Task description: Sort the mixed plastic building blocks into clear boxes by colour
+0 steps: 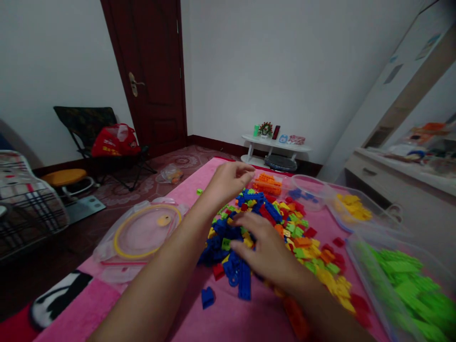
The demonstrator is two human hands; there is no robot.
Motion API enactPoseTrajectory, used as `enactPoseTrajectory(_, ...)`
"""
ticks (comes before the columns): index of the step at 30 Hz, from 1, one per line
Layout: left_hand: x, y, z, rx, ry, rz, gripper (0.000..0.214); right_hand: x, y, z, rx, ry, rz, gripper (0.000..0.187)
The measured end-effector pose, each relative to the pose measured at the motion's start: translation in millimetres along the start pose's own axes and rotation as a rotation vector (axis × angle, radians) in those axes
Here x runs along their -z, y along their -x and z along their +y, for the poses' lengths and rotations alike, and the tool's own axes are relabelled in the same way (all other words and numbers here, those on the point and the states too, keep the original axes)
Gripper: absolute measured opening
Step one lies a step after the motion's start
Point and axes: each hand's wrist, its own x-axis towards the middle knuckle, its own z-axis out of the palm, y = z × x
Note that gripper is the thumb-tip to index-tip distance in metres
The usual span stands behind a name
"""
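Note:
My left hand [233,179] reaches over the far side of a mixed pile of toy building bricks [265,206], near a clear box of orange bricks [268,184]. Its fingers are bent but apart from the thumb, and I see nothing held. Low over the pile's near left part is my right hand [261,244], thumb and fingers spread around blue and green bricks. Nothing shows in its grasp, though slight blur hides whether the fingertips touch. A long blue brick [244,281] lies by the right thumb, and a lone blue brick [207,298] sits closer to me.
Along the right stand clear tubs of green bricks [406,275], yellow bricks [352,207] and blue bricks [301,194]. A transparent lid with a yellow ring [119,242] lies left on the pink tablecloth [228,320]. Beyond are a folding chair [85,116] and a white shelf [276,142].

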Motion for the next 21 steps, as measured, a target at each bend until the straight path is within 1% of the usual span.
enactPoseTrajectory(2, 12.0, -1, 1, 0.017, 0.014, 0.106, 0.027, -23, 5, -29, 0.216, 0.038, -0.189, 0.052)
enactPoseTrajectory(3, 16.0, -1, 1, 0.026, 0.005, 0.128, 0.026, -35, 7, -39, 0.319, 0.077, -0.269, 0.058)
enactPoseTrajectory(4, 18.7, -1, 1, 0.036, -0.014, 0.137, 0.026, -45, 8, -44, 0.407, 0.121, -0.329, 0.059)
enactPoseTrajectory(5, 20.5, -1, 0, 0.046, -0.045, 0.137, 0.025, -53, 9, -46, 0.465, 0.168, -0.366, 0.057)
enactPoseTrajectory(6, 21.6, 0, 0, 0.054, -0.083, 0.135, 0.025, -60, 8, -45, 0.488, 0.216, -0.382, 0.054)
enactPoseTrajectory(7, 22.4, 0, -1, 0.059, -0.124, 0.136, 0.024, -64, 7, -42, 0.478, 0.264, -0.378, 0.051)
enactPoseTrajectory(8, 23.2, 0, -3, 0.063, -0.163, 0.142, 0.023, -66, 4, -37, 0.438, 0.313, -0.36, 0.047)
enactPoseTrajectory(10, 25.5, 1, -5, 0.079, -0.218, 0.167, 0.022, -61, -2, -24, 0.314, 0.41, -0.321, 0.04)
enactPoseTrajectory(12, 28.7, 0, -8, 0.103, -0.225, 0.196, 0.021, -48, -7, -11, 0.199, 0.496, -0.293, 0.033)
enactPoseTrajectory(14, 31.6, -1, -11, 0.118, -0.204, 0.21, 0.022, -29, -11, -2, 0.094, 0.569, -0.27, 0.028)
enactPoseTrajectory(17, 30.6, -3, -13, 0.1, -0.189, 0.205, 0.022, -1, -19, 5, -0.052, 0.631, -0.247, 0.023)
enactPoseTrajectory(19, 23.9, -2, -11, 0.091, -0.193, 0.196, 0.022, 6, -33, 6, -0.134, 0.58, -0.229, 0.024)
enactPoseTrajectory(20, 18.6, -1, -7, 0.086, -0.191, 0.193, 0.022, 3, -42, 6, -0.163, 0.483, -0.198, 0.022)
enactPoseTrajectory(21, 12.2, 1, -3, 0.075, -0.184, 0.185, 0.022, -3, -52, 5, -0.182, 0.341, -0.148, 0.018)
